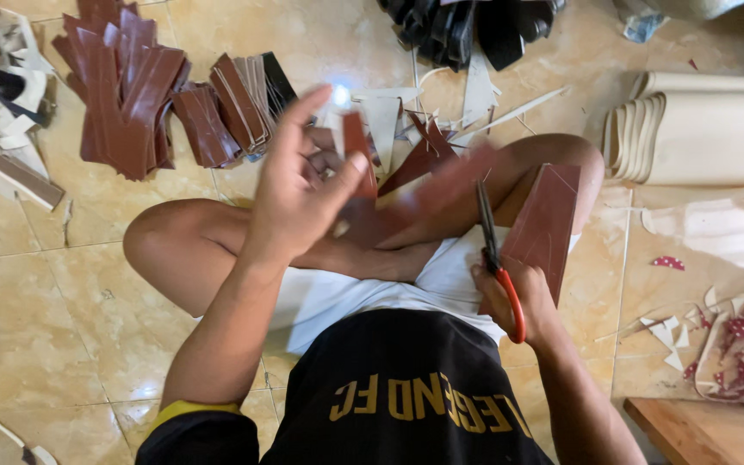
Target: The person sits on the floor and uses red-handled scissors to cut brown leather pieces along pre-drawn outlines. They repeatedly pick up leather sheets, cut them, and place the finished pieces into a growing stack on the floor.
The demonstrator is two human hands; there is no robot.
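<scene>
We see our left hand [299, 185] pinching 1 blurred brown leather strip [356, 159], its long axis upright, just left of the red-handled scissors [494, 258] gripped in our right hand [514, 297], blades pointing away.

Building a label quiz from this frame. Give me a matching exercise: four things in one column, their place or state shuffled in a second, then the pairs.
Things:
1. scissors
2. stack of brown strips
3. cream rolled sheets
4. brown piece

Places or states:
A. on the floor tiles, far left
B. gripped in the left hand, blurred
C. in the right hand, red handles
D. on the floor, far right

Pairs: 1-C, 2-A, 3-D, 4-B
</scene>
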